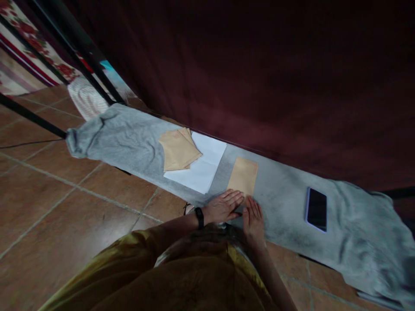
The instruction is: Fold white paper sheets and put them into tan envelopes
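Note:
A tan paper envelope lies flat on the grey cloth, its near end under my fingers. My left hand, with a black band on the wrist, rests on its near left corner, fingers stretched out and palm down. Beside it my right hand touches the envelope's near right edge, fingers extended and close together. Neither hand grips anything. To the left, several more tan envelopes lie fanned in a pile, partly over white paper sheets.
A grey cloth covers the long narrow surface and is rumpled at both ends. A phone lies on its right part. Behind hangs a dark red curtain. Black metal bars stand at the left, above the tiled floor.

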### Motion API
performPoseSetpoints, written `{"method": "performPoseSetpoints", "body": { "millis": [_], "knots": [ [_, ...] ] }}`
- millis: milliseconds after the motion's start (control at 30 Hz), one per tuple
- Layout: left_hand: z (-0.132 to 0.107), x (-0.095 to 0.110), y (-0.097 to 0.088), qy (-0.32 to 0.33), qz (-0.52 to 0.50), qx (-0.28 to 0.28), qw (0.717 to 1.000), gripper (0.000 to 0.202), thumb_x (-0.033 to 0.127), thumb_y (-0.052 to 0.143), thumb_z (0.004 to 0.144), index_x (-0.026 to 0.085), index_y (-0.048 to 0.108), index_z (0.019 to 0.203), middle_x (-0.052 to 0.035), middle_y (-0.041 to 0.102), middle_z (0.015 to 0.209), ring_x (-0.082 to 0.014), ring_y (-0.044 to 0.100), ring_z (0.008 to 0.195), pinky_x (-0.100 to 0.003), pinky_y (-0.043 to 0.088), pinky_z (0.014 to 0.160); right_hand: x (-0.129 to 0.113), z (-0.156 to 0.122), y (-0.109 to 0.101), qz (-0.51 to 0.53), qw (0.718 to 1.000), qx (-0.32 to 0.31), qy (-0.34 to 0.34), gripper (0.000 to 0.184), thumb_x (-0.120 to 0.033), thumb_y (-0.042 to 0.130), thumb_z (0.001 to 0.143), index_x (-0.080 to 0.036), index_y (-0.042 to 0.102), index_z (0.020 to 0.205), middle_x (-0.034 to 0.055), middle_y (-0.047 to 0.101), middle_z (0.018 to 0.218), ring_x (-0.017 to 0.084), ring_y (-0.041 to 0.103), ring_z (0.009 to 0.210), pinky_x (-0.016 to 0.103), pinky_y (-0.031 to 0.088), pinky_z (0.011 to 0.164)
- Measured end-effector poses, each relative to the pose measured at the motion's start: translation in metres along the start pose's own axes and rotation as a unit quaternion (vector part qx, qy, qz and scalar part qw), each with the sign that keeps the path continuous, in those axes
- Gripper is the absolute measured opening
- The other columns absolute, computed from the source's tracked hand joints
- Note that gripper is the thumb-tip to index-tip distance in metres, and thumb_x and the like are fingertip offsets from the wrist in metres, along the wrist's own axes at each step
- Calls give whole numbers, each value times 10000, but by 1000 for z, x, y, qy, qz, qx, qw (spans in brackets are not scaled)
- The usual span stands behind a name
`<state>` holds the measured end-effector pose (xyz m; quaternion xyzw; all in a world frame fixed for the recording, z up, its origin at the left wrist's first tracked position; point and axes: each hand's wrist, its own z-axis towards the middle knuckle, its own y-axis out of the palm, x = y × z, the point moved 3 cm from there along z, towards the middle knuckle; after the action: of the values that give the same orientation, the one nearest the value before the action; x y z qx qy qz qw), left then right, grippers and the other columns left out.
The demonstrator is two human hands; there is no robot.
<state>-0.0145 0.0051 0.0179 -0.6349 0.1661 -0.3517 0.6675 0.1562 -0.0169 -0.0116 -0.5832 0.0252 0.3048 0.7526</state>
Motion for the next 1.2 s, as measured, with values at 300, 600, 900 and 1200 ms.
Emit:
{"method": "performPoseSetpoints", "body": {
  "millis": [300,600,900,1200],
  "knots": [
    [-2,1,7,-9,4,-3,1000,654,356,395,1025,35,274,1582,-178,308,1660,-247,219,1566,-399,138,1298,-25,0,10,-66,997,5,-40,639,-364,314,1087,-84,149,1637,214,367,1626,310,329,1514,535,311,1212],
    [-14,1,8,-33,12,3,999,715,460,414,1024,42,262,1583,-199,265,1669,-275,173,1577,-444,178,1287,-15,-9,8,-86,996,13,-17,680,-449,369,1072,-92,209,1628,226,365,1623,338,360,1491,565,322,1198],
    [-32,-6,4,-91,55,44,993,676,463,375,1054,54,265,1581,-195,290,1659,-267,218,1565,-445,216,1279,-11,-15,-1,-93,995,13,19,639,-408,352,1079,-96,229,1623,214,357,1630,311,361,1497,536,305,1216],
    [-12,-7,-6,-132,69,90,985,486,312,356,1055,84,504,1459,-155,521,1536,-254,393,1496,-484,258,1273,-10,13,-12,17,996,9,84,552,-381,247,1093,-77,527,1459,187,519,1531,260,411,1473,523,319,1227]
  ]
}}
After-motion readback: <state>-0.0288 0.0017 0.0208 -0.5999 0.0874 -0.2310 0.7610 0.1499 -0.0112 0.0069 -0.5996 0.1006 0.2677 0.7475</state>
